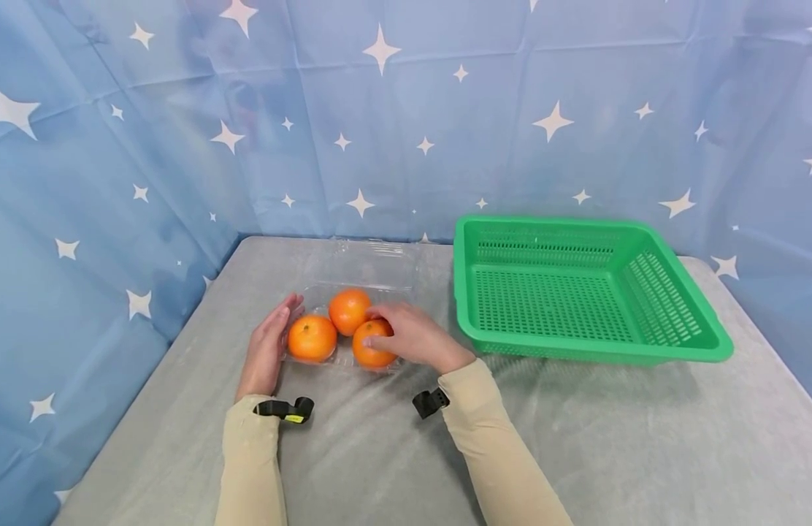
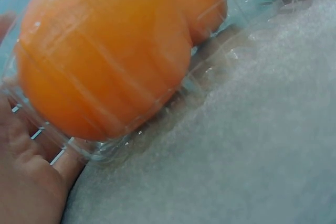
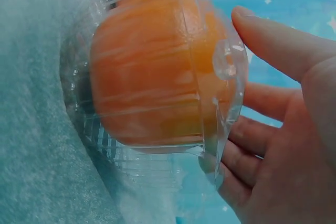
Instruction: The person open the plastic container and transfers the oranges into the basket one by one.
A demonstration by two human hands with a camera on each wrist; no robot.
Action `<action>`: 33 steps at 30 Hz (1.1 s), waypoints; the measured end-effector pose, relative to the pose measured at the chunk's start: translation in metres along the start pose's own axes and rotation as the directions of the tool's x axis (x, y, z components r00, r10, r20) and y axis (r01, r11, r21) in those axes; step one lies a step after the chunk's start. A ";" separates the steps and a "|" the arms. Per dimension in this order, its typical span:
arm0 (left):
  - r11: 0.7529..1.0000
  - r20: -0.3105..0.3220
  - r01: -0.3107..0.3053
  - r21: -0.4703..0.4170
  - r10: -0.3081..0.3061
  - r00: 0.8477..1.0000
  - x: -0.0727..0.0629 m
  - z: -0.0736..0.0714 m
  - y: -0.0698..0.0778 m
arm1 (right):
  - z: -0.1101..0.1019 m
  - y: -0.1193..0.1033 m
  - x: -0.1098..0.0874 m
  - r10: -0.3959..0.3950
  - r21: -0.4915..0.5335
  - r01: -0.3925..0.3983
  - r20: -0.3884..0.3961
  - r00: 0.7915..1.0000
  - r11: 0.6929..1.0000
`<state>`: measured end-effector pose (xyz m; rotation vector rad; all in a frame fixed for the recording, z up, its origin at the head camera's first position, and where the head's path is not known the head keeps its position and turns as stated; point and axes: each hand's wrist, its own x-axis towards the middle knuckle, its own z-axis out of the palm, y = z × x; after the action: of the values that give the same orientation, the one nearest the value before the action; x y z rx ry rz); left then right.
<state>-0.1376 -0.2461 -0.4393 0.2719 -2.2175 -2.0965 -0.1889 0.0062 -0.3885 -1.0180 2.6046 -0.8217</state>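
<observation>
A clear plastic clamshell box [image 1: 343, 358] holds three oranges, and its lid [image 1: 373, 264] is folded back toward the curtain. My left hand [image 1: 269, 345] stands at the box's left side with fingers extended, next to the left orange [image 1: 312, 338]. The left wrist view shows this hand's fingers against the clear wall. Over the right orange [image 1: 369, 352] reaches my right hand [image 1: 419, 334], thumb and fingers spread apart. In the right wrist view the thumb is just off the box rim [image 3: 237, 77], and the other fingers are partly hidden behind it. The third orange [image 1: 349, 311] sits farther back.
A green perforated plastic basket [image 1: 593, 352] stands to the right on the grey cloth-covered table [image 1: 610, 446]. Behind and to the left hangs a blue curtain [image 1: 458, 146] with white stars. A black strap device [image 1: 284, 410] is on each wrist.
</observation>
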 end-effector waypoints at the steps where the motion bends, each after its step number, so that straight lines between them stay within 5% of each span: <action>1: 1.000 0.003 -0.001 0.002 0.001 1.000 0.000 0.000 0.000 | 0.000 0.000 0.000 -0.004 -0.005 0.004 0.000 1.000 1.000; 11: 1.000 0.021 -0.019 0.007 0.019 1.000 -0.013 0.005 0.016 | -0.002 -0.001 0.001 -0.034 -0.002 0.034 -0.026 0.999 0.999; 24: 1.000 0.006 -0.008 0.011 0.007 1.000 -0.011 0.007 0.016 | -0.004 0.002 -0.002 0.057 -0.073 -0.052 0.070 0.996 0.996; 33: 1.000 0.004 -0.021 0.007 0.021 1.000 -0.012 0.008 0.016 | -0.003 0.003 -0.001 -0.012 -0.042 0.017 0.105 0.994 0.999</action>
<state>-0.1288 -0.2353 -0.4232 0.2439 -2.2209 -2.0810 -0.1907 0.0104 -0.3881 -1.0627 2.5393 -0.6994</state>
